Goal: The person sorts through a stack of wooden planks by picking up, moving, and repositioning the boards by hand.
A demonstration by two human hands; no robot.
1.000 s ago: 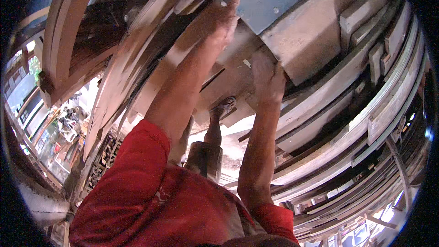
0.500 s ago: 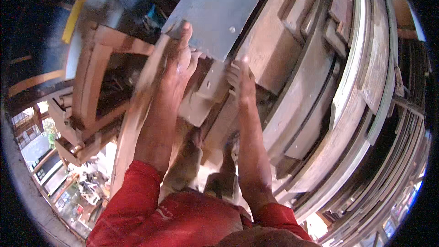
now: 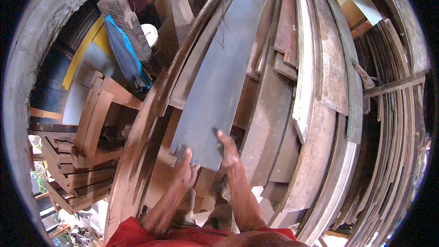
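A long grey board (image 3: pixel 215 77) with a smooth, flat face runs away from me over a stack of planks. My left hand (image 3: pixel 185 173) is closed on its near left corner, thumb up over the top face and fingers bent at the end edge. At the right edge, close to the near end, my right hand (image 3: pixel 229 153) grips the board with its thumb on top; the fingers beneath are hidden.
Weathered planks (image 3: pixel 315 123) lie layered to the right, beyond them a rack of thin boards (image 3: pixel 391 123). On the left stand a brown wooden frame (image 3: pixel 93 119), a blue cloth (image 3: pixel 123 50) and a thick timber (image 3: pixel 125 27). A long brown beam (image 3: pixel 130 164) borders the stack.
The grey board has come toward me with both hands at its near end, and more of its length shows. My right hand has moved onto its right edge. The view has shifted too.
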